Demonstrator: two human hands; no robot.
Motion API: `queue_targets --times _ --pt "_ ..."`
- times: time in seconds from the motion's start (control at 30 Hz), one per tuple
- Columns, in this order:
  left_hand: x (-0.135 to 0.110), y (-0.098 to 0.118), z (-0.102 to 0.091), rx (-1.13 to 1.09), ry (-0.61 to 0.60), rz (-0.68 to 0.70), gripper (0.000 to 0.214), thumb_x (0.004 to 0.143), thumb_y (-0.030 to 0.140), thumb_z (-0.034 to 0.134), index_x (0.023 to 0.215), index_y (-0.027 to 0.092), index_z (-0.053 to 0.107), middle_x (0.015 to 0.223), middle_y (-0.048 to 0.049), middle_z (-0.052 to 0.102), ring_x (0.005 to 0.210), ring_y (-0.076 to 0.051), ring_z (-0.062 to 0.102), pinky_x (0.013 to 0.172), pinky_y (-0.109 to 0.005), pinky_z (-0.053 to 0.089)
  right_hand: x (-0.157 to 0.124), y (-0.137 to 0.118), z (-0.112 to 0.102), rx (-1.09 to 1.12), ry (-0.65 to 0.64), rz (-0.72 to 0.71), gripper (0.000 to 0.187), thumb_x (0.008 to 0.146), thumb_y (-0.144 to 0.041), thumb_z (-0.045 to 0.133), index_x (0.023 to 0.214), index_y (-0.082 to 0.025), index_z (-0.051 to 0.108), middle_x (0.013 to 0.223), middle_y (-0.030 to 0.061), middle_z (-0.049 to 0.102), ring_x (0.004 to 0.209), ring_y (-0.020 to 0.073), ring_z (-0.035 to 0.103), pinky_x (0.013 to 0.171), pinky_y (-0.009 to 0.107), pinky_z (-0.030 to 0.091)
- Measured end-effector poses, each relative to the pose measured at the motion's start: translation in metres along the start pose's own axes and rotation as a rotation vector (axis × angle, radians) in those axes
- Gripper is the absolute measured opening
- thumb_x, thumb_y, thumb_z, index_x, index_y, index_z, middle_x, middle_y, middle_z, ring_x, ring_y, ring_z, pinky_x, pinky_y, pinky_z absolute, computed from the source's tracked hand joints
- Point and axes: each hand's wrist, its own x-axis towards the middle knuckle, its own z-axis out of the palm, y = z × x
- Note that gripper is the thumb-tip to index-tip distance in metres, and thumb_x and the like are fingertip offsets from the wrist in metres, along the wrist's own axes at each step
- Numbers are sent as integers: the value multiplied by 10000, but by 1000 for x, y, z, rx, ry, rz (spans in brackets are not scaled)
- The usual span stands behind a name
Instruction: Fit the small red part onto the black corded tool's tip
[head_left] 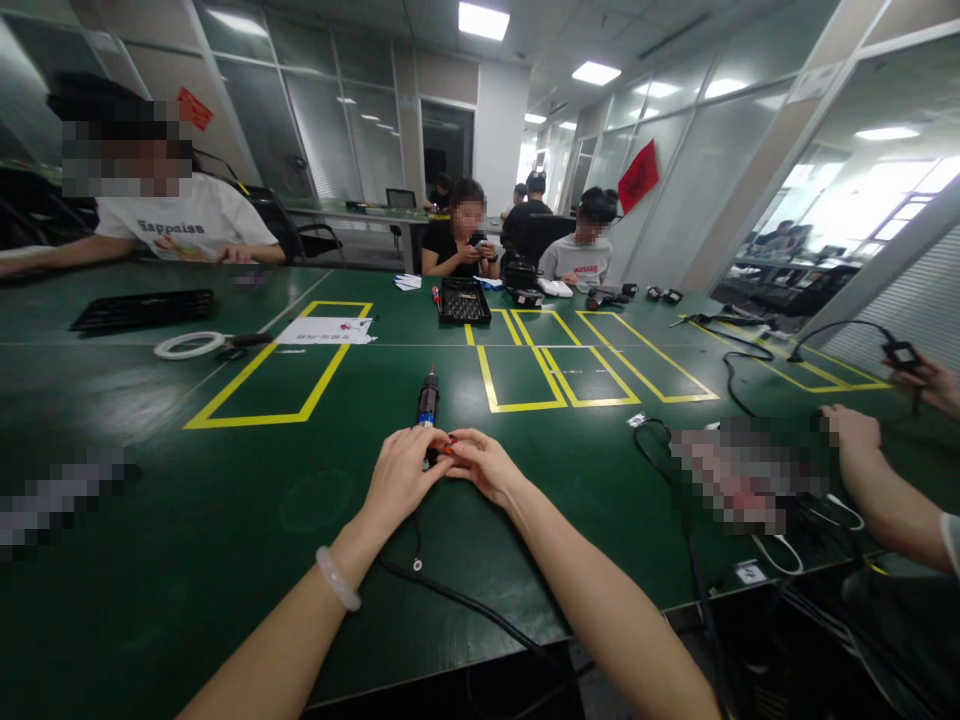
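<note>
An electric screwdriver point(428, 402) with a dark body and a blue band lies on the green table, its thin bit pointing away from me. My left hand point(403, 468) is closed over its rear end. Close against it, my right hand point(480, 462) pinches a small red-orange piece point(451, 446) at the back of the tool; fingers hide most of that piece. A black cable point(465, 598) runs from below my hands toward the table's front edge. Beside it, a short dark lead ends in a ring terminal point(418, 565).
Yellow tape outlines mark the green table point(247, 560). A white paper sheet point(326, 330), a white cable coil point(189, 345) and black trays point(463, 302) lie beyond. At right, a co-worker's hand point(851, 435) rests near tangled cables. Other people sit across the table.
</note>
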Motion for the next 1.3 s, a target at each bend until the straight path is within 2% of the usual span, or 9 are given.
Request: queue_targets --times 0.1,0.17,0.33,0.57,0.77,0.87,1.07,1.2,1.3 --pt "1 -3 3 -129 -31 -24 328 880 366 569 1178 229 559 971 -28 657 932 -193 606 883 -352 431 -2 -5 -2 -52 -21 -30 412 664 -306 807 1021 -179 645 895 19 687 764 151 687 666 293 596" --pt "1 -4 3 -171 -26 -37 351 891 364 549 1215 229 553 957 -31 651 921 -186 611 862 -336 448 -3 -7 -2 -129 -24 -89 386 666 -309 796 1003 -174 663 871 10 661 740 137 664 643 282 591" --pt "1 -7 0 -160 -18 -85 237 872 334 560 1064 219 635 935 -36 658 898 -189 616 812 -319 469 0 -6 4 -352 6 -267 292 649 -290 783 868 -158 642 800 -10 642 653 104 596 552 227 539" --pt "-1 -10 -2 -312 -29 -143 191 859 337 566 982 201 618 912 -26 686 831 -163 642 782 -296 498 0 -2 5 -333 -17 -212 357 625 -296 794 896 -156 609 841 1 656 687 112 611 587 244 547" --pt "-1 -11 -3 -255 -50 -146 190 859 348 561 968 202 616 912 -29 681 848 -174 637 805 -315 488 0 -1 3 -363 -45 -204 329 657 -329 769 894 -162 615 858 8 663 715 123 614 629 262 546" --pt "-1 -16 -6 -115 -78 -150 225 833 353 593 1003 211 632 1022 -45 660 954 -210 608 872 -363 461 3 0 -2 -451 -49 -238 276 700 -301 725 913 -167 610 855 10 653 702 122 599 629 261 525" --pt "-9 -32 -2 47 -176 -230 716 731 475 688 1372 246 466 1437 -111 423 1277 -319 427 1027 -467 368 3 -1 -6 -956 42 -473 200 774 -156 595 972 -183 590 873 16 620 775 141 577 680 257 471" --pt "-13 -37 5 36 -247 -235 737 762 492 643 1418 242 422 1483 -120 372 1302 -324 414 1038 -459 366 0 -1 -3 -1158 -9 -552 148 817 -128 557 940 -188 613 905 27 579 808 144 568 735 264 466" --pt "-14 -38 8 22 -259 -231 724 781 482 616 1428 230 412 1481 -127 379 1294 -319 431 1028 -452 383 -1 -1 -2 -1195 -26 -555 145 830 -123 565 942 -191 627 882 20 563 776 137 563 740 261 462"
